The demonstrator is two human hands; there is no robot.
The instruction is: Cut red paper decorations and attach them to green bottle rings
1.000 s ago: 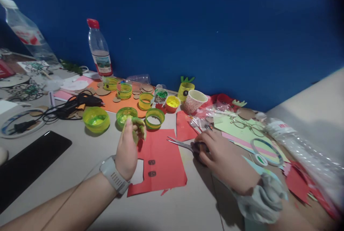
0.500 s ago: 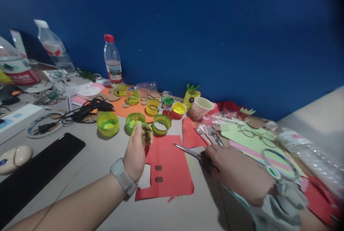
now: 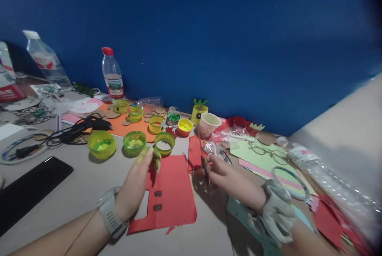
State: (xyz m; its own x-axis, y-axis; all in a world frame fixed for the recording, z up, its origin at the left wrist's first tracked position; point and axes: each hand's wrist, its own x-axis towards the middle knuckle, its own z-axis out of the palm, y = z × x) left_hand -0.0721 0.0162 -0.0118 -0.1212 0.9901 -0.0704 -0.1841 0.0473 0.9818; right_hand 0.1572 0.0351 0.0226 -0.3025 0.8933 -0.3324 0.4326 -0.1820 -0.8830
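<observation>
In the head view, we have a red sheet (image 3: 176, 184) lying flat on the grey desk (image 3: 191, 246), with a notch in its left side and two small dark drawings (image 3: 158, 200) beside the notch. Our left hand (image 3: 134, 186) is over the left part of the red sheet, its fingers curled and yellow-green at the tips; we cannot tell whether they grip something. A grey watch (image 3: 112, 214) circles that wrist. Our right hand (image 3: 225, 178), just right of the red sheet, is closed on the scissors (image 3: 204, 164), whose blades point away from us. A grey scrunchie (image 3: 279, 210) sits on that wrist.

Just beyond the far edge of the red sheet stands a green ring (image 3: 165, 151); two green bowls, the nearer (image 3: 134, 150) and the farther (image 3: 102, 148), stand beyond and left of the sheet. Farther beyond it we see a small tub (image 3: 185, 130) of yellow stuff and a patterned cup (image 3: 206, 128). Well left of the red sheet lies a black slab (image 3: 36, 192); well to its right, glasses (image 3: 267, 149) rest on green paper (image 3: 240, 143), with a clear bottle (image 3: 331, 172) lying farther right.
</observation>
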